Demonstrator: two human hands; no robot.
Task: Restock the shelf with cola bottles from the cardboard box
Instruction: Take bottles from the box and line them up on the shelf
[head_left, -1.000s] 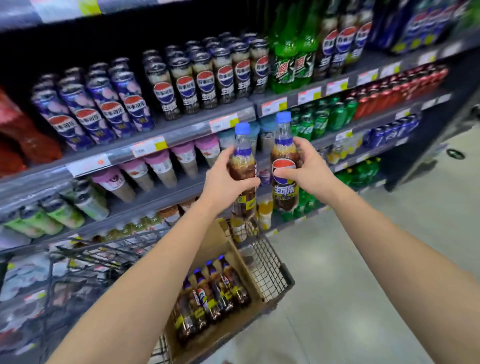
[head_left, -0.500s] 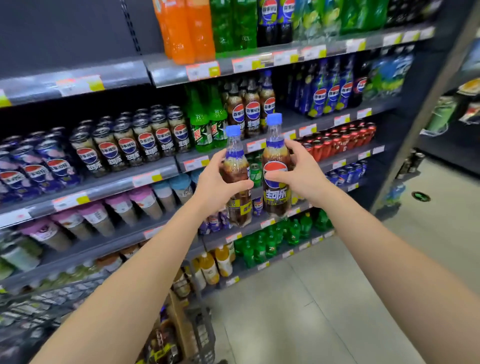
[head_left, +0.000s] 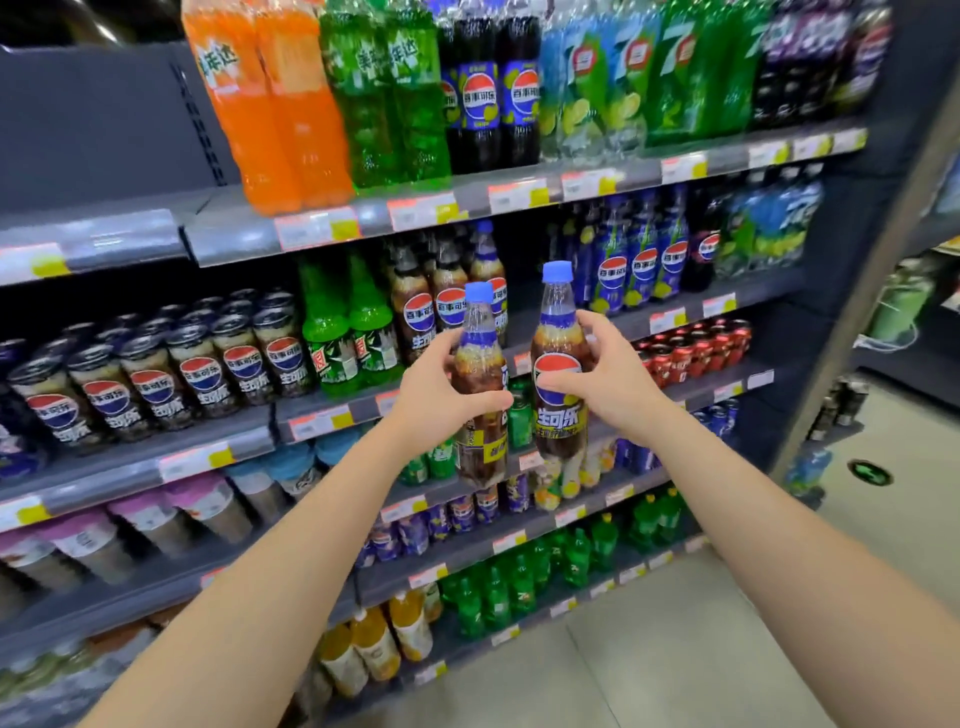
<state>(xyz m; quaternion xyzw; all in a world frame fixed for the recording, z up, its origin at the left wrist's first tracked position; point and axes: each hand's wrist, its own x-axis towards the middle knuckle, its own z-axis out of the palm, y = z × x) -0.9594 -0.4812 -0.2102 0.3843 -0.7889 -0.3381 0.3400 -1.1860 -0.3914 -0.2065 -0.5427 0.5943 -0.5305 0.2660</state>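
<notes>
Both hands (head_left: 436, 405) (head_left: 618, 384) grip slim, blue-capped clear plastic cola bottles (head_left: 480, 364) (head_left: 558, 338) upright.

Bare forearms (head_left: 291, 561), seemingly bare hands (head_left: 439, 402).

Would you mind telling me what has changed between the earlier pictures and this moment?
The left hand and right hand have raised the left bottle and right bottle from above the cart toward the matching bottles on the shelf. The view rose too, so the cart and cardboard box are out of sight. Unchanged: each hand grips its own bottle, upright, side by side, neither shelved yet.
</notes>
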